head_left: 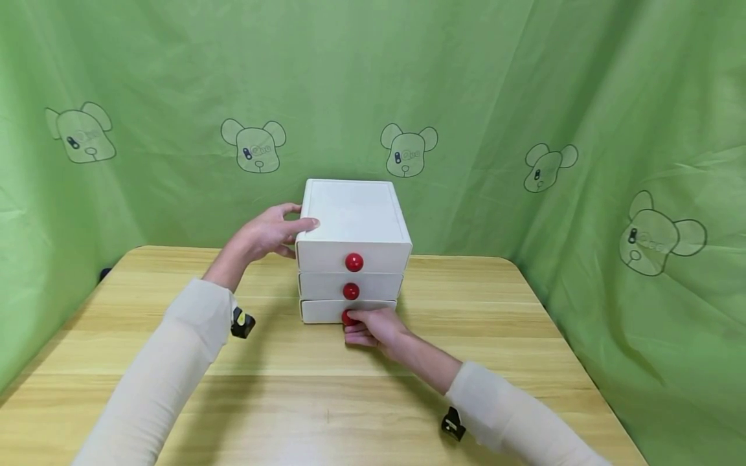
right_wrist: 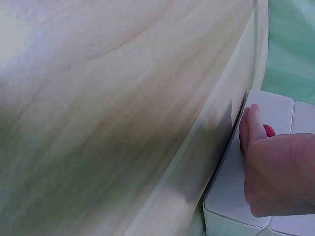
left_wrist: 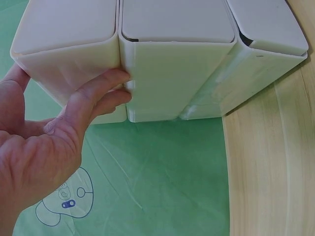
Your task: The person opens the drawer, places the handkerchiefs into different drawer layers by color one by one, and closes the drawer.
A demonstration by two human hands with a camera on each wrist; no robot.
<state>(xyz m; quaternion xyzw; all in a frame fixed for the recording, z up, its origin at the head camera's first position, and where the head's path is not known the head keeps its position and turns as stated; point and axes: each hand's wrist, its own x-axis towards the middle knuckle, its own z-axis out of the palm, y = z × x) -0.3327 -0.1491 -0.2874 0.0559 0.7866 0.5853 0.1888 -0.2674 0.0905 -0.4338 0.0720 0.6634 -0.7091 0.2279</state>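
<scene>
A white unit of three stacked drawers [head_left: 355,210] stands on the table, each drawer front bearing a round red knob. My left hand [head_left: 271,232] rests on its upper left side, thumb over the top edge; in the left wrist view the fairly straight fingers [left_wrist: 106,91] touch the side wall near a seam between drawers. At the bottom drawer [head_left: 320,312], my right hand [head_left: 381,330] pinches the lowest red knob [head_left: 348,317], largely covering it. A thin dark gap shows at the corner of that drawer's front [left_wrist: 273,27] in the left wrist view.
The light wooden table [head_left: 315,401] spreads around the unit. Behind and to both sides hangs a green curtain [head_left: 344,77] printed with bear-like heads. A small black device [head_left: 241,322] sits by the left cuff, another black device [head_left: 452,424] by the right cuff.
</scene>
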